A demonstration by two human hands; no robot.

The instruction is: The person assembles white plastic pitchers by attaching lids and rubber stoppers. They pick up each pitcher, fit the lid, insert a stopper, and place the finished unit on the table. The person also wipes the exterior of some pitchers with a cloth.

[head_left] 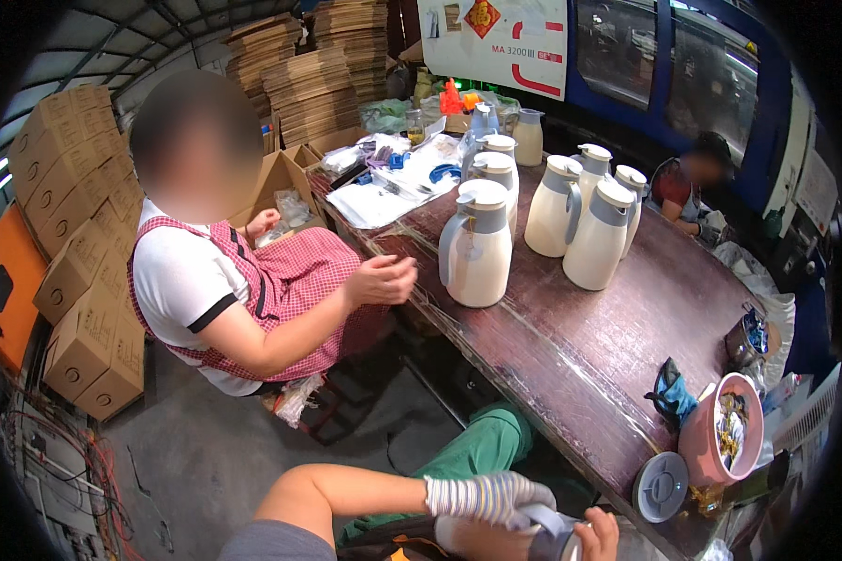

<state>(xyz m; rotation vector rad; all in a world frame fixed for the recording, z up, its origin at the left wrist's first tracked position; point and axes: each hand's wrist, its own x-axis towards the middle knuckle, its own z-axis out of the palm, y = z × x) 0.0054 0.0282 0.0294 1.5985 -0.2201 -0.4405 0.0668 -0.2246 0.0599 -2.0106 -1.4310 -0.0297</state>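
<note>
At the lower edge, a cream thermos jug (470,537) with a grey top lies tilted in my lap, partly cut off by the frame. My left hand (492,496), in a striped knit glove, is closed over the jug near its grey handle. The bare fingers of my right hand (599,536) curl against the grey top from the other side. Exactly what the right fingertips press is hidden. On the dark red table (571,346) stand several upright jugs of the same kind, the closest being a cream jug (478,257) with a grey collar.
A co-worker in a checked apron (290,280) sits at left, one hand near the table edge. Another person (688,187) is beyond the table. At right are a pink bucket (690,439) with small parts, a grey round lid (660,487) and a blue cloth (672,397). Cartons (94,355) stack at left.
</note>
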